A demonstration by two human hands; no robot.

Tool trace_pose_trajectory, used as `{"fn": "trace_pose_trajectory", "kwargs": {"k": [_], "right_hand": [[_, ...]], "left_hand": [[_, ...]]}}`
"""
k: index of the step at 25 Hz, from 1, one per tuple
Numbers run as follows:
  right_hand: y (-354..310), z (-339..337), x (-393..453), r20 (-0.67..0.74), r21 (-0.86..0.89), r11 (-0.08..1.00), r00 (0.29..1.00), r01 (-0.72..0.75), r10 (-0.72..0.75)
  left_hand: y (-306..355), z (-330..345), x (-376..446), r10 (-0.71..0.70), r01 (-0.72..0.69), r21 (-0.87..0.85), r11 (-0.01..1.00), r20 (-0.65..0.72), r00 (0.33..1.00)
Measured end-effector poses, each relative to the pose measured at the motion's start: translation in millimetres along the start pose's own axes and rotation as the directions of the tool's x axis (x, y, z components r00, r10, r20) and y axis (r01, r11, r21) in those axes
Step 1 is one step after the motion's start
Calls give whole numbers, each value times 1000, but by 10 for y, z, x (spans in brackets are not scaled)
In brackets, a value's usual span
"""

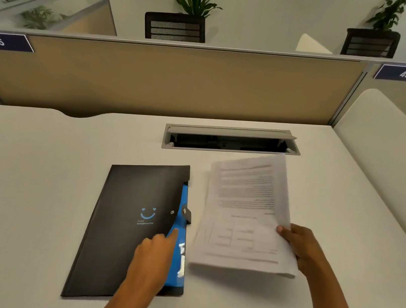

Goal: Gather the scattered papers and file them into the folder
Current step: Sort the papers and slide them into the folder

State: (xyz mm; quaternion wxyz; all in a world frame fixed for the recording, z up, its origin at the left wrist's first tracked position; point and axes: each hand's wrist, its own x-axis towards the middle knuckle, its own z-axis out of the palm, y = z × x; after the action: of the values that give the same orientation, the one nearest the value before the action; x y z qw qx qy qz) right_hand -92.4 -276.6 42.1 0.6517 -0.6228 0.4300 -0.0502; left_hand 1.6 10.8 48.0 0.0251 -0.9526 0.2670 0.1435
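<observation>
Right hand (306,249) fingers pinch the papers (243,211) beside the folder (124,221); left hand (156,254) fingers loosely curled on its flap; sheets may splay or snag

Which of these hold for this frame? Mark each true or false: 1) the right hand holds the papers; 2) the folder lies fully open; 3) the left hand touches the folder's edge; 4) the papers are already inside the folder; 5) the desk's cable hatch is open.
1) True: the right hand grips the stack of papers at its right edge.
2) False: the black folder lies shut on the desk, with only a blue inner strip showing.
3) True: the left hand has fingers at that blue edge.
4) False: the papers are beside the folder, to its right.
5) True: the cable hatch has its lid raised.
</observation>
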Motion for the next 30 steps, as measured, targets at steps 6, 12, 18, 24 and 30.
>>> {"fn": "trace_pose_trajectory", "kwargs": {"k": [6,12,18,24,30], "right_hand": [[-349,102,-35,-264,302,899,934,318,-242],[-540,530,-44,-345,-22,910,851,415,-397],[-430,834,-189,-201,-103,899,877,425,-437],[-336,982,-399,88,-121,956,962,268,-259],[-274,1200,-478,221,-120,981,967,154,-125]], "left_hand": [[-178,-383,-181,-109,88,-146,985,-143,984],[-282,-644,-382,-234,115,-390,913,-270,934],[-313,-702,-428,-257,105,-419,902,-327,909],[-215,-638,-360,-243,55,-501,863,-317,917],[0,-610,-356,-173,42,-465,884,-242,955]]}}
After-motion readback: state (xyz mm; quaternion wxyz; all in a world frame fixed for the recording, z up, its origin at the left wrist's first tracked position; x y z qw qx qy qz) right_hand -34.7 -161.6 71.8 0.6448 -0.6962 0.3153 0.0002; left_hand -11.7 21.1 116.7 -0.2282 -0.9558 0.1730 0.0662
